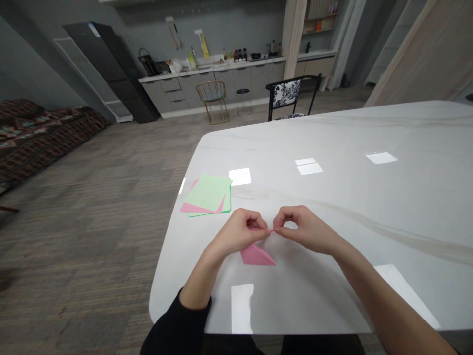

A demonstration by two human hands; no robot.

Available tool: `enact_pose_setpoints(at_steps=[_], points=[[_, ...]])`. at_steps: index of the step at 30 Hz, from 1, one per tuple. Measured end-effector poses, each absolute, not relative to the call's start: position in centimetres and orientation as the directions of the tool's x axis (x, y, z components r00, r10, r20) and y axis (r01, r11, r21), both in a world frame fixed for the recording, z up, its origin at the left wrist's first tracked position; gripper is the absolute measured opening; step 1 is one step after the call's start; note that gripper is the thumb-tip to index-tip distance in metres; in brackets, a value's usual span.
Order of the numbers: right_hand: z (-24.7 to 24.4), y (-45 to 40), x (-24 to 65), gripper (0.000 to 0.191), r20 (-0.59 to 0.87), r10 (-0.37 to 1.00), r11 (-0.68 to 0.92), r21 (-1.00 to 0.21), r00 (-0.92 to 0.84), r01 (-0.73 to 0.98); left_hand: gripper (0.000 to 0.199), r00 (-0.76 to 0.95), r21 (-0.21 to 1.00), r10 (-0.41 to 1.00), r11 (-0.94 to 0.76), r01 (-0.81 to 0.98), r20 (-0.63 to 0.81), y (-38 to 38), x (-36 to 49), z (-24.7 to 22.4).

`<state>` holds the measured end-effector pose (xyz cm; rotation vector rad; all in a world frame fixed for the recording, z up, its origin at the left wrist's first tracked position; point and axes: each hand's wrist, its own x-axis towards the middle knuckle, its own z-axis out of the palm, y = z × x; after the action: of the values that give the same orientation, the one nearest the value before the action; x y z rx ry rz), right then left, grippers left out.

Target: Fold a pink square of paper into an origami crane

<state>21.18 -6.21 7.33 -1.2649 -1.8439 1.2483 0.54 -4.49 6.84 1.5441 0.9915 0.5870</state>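
Observation:
A folded piece of pink paper (256,255) is held between my two hands above the white table (332,197). My left hand (244,230) pinches it, with its fingers curled over the upper part. A pointed pink flap hangs below that hand. On the other side, my right hand (305,229) pinches a thin pink tip between thumb and forefinger. The fingertips of both hands are close together. Behind my left hand, a loose stack of green and pink paper sheets (209,192) lies near the table's left edge, a light green one on top.
A black chair with a patterned back (286,93) stands beyond the table's far edge. Farther back are a gold chair (211,92), a round stool (243,91), a kitchen counter (195,74) and a dark fridge (114,69). A patterned couch (48,133) is at the left.

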Motion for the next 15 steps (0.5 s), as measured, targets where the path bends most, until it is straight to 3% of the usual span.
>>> enact_pose_setpoints(at_steps=[4,8,15], points=[[7.2,-5.9,20.8,0.008,0.022,0.962,0.103,-0.953,-0.274,0.284,0.020,0.438,0.985,0.890,0.065,0.157,-0.128,-4.2,0.8,6.9],[7.0,-5.9,20.2,0.013,0.030,0.950,0.109,-0.965,-0.312,0.240,0.017,0.433,0.996,0.897,0.083,0.028,-0.087,-4.1,1.1,6.8],[6.2,-6.1,19.4,0.008,0.049,0.973,0.082,-0.987,-0.224,0.140,0.013,0.418,0.995,0.905,0.096,-0.011,-0.083,-4.3,1.5,6.3]])
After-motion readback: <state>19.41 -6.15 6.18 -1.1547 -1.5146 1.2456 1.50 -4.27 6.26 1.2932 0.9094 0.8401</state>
